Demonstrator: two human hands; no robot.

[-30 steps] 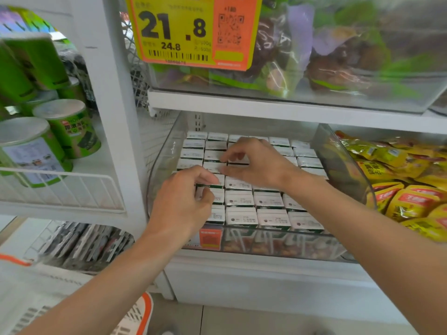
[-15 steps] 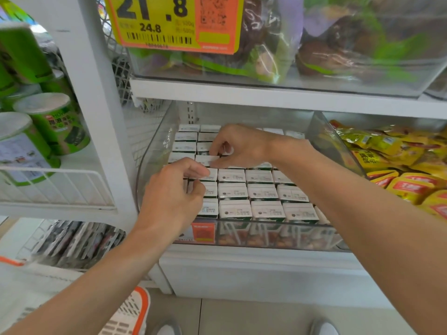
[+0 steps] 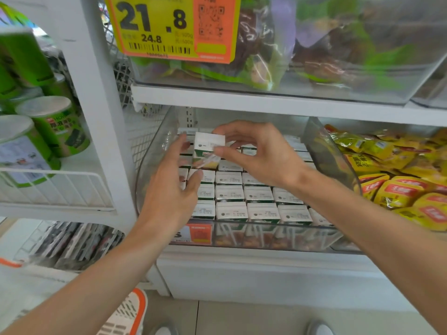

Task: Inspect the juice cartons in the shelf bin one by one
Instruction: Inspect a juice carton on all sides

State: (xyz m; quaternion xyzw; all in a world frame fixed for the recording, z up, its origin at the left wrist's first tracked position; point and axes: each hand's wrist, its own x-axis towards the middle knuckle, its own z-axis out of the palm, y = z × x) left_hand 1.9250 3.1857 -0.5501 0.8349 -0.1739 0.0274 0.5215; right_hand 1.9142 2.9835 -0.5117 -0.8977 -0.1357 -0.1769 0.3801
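A clear plastic shelf bin [image 3: 154, 151] holds several rows of small white-topped juice cartons [image 3: 231, 210] standing upright. My right hand [image 3: 261, 153] pinches one carton [image 3: 208, 147] by its top and holds it raised above the rows, its green side and straw showing. My left hand [image 3: 171, 189] is open with straight fingers, just left of and below the raised carton, over the bin's left columns. Whether its fingertips touch the carton is unclear.
A white shelf board [image 3: 266, 105] hangs close above the bin, with a yellow price tag [image 3: 169, 27] and a bin of bagged goods. Yellow snack packets [image 3: 399, 184] fill the bin to the right. Green canisters [image 3: 55, 126] stand behind a wire rail at left.
My right hand has lifted one carton out of the rows. My left hand has opened from a pinch on the left cartons and moved up toward the raised carton.
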